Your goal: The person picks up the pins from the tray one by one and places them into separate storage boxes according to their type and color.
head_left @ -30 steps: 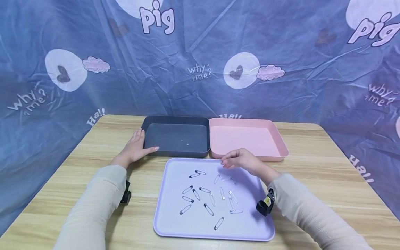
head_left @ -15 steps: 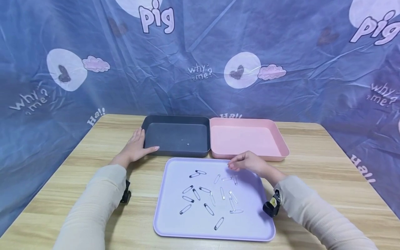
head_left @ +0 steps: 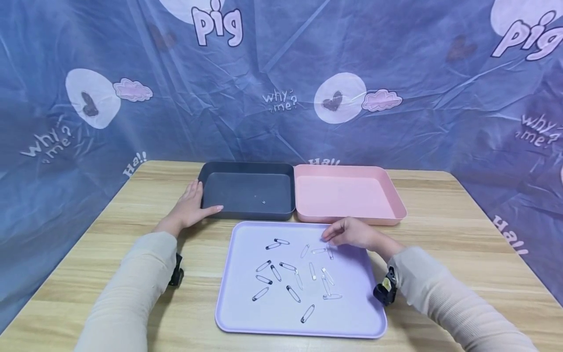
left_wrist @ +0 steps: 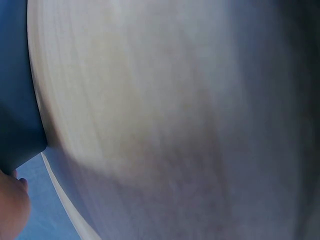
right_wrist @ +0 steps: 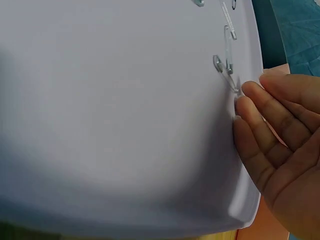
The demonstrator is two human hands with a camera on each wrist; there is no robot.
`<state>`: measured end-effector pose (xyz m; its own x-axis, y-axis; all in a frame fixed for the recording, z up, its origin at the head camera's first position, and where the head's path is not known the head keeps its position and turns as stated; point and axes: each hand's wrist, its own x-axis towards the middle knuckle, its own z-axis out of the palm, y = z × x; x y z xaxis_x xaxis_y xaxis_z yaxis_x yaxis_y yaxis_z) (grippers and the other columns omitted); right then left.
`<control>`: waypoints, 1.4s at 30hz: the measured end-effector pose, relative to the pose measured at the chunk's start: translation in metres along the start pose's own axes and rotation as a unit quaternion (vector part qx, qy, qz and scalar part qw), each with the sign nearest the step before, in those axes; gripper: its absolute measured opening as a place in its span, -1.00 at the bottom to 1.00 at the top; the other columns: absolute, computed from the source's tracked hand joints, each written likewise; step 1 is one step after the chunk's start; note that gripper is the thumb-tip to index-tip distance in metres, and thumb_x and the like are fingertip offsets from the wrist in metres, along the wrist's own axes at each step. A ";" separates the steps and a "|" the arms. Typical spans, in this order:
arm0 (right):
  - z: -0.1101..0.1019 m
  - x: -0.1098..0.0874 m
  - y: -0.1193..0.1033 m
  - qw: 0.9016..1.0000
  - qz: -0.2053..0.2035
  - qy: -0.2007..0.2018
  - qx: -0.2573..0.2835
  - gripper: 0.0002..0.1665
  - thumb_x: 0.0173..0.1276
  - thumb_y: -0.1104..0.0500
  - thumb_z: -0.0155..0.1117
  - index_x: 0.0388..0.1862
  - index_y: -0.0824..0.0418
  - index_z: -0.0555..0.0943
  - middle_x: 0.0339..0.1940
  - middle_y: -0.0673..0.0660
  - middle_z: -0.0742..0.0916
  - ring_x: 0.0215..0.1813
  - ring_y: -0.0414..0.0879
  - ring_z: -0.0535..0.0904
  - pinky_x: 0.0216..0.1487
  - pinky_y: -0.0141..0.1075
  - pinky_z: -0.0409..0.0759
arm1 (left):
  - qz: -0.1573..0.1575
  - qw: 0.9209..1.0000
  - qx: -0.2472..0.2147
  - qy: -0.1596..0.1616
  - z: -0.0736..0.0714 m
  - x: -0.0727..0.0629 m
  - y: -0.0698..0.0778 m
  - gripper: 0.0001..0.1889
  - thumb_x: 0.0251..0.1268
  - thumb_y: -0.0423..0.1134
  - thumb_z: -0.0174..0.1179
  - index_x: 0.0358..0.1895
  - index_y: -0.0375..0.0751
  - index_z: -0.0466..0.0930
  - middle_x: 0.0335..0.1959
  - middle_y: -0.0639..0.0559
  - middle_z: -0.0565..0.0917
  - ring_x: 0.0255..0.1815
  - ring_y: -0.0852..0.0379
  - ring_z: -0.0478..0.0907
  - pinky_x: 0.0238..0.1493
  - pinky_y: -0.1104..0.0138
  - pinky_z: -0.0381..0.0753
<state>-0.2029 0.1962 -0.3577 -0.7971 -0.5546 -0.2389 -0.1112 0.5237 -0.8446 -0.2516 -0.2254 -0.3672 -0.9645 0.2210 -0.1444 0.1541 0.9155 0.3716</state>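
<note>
My right hand (head_left: 354, 233) hovers low over the far right part of the lilac tray (head_left: 352, 327), fingers loosely bent. Its fingertips are right at a small group of silver safety pins (head_left: 331, 254); in the right wrist view they come close to the end of one safety pin (right_wrist: 230, 82), and no pin shows between them. Several black-headed safety pins (head_left: 293, 294) lie scattered on the left and front of the tray. My left hand (head_left: 190, 210) rests against the left side of the dark grey tray (head_left: 246, 215), its thumb lying along the near rim.
A pink tray (head_left: 352, 218) stands against the dark tray's right side, behind the lilac one. Tiny shiny specks (head_left: 263, 202) show on the dark tray's floor. The wooden table (head_left: 444, 220) ends at a blue printed cloth (head_left: 281, 132).
My right hand has shifted right and a little nearer, down to the silver safety pins. The left hand stays at the dark tray, and the pins lie as before.
</note>
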 end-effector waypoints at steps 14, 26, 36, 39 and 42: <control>-0.002 -0.004 0.004 0.998 -0.036 -0.025 -0.034 -0.75 -0.08 0.47 0.20 -0.32 0.42 0.59 -0.40 0.16 0.67 -0.31 -0.06 0.56 -0.28 -0.38 0.51 | -0.001 1.000 -0.004 -0.003 -0.001 0.000 0.001 0.12 -0.03 0.42 -0.19 0.27 -0.46 -0.42 0.30 -0.32 -0.40 0.29 -0.16 -0.48 0.22 0.00 -0.33; -0.001 -0.009 0.009 0.992 -0.055 -0.022 -0.109 -0.81 -0.13 0.44 0.28 -0.44 0.29 0.62 -0.54 -0.01 0.63 -0.44 -0.24 0.49 -0.36 -0.41 0.48 | -0.001 1.000 -0.004 -0.003 -0.003 0.000 0.002 0.12 -0.03 0.42 -0.18 0.27 -0.48 -0.42 0.30 -0.33 -0.40 0.29 -0.17 -0.47 0.22 0.00 -0.32; 0.000 -0.017 0.014 0.984 -0.077 -0.012 -0.159 -0.82 -0.15 0.43 0.31 -0.54 0.20 0.61 -0.60 -0.09 0.55 -0.50 -0.29 0.41 -0.45 -0.44 0.43 | -0.005 1.000 -0.002 -0.002 -0.001 -0.004 0.005 0.12 -0.02 0.42 -0.19 0.27 -0.47 -0.42 0.30 -0.32 -0.40 0.29 -0.18 -0.47 0.21 0.00 -0.32; -0.001 -0.018 0.016 0.983 -0.078 -0.015 -0.163 -0.83 -0.13 0.44 0.30 -0.57 0.19 0.61 -0.63 -0.10 0.54 -0.52 -0.29 0.40 -0.48 -0.45 0.41 | -0.005 1.000 -0.001 -0.001 0.000 -0.005 0.005 0.12 -0.02 0.42 -0.19 0.27 -0.47 -0.41 0.30 -0.33 -0.39 0.29 -0.18 -0.47 0.21 0.00 -0.32; -0.001 -0.018 0.016 0.983 -0.081 -0.026 -0.163 -0.83 -0.11 0.45 0.27 -0.58 0.20 0.61 -0.63 -0.10 0.56 -0.53 -0.30 0.40 -0.49 -0.45 0.41 | -0.007 1.000 -0.001 -0.002 0.000 -0.007 0.006 0.11 -0.02 0.42 -0.20 0.27 -0.47 -0.41 0.30 -0.33 -0.40 0.29 -0.18 -0.47 0.21 -0.01 -0.32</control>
<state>-0.1906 0.2153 -0.3668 -0.7230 -0.6753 -0.1455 -0.4243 0.6004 -0.6779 -0.2438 -0.2211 -0.3636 -0.9660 0.2087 -0.1528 0.1396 0.9179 0.3715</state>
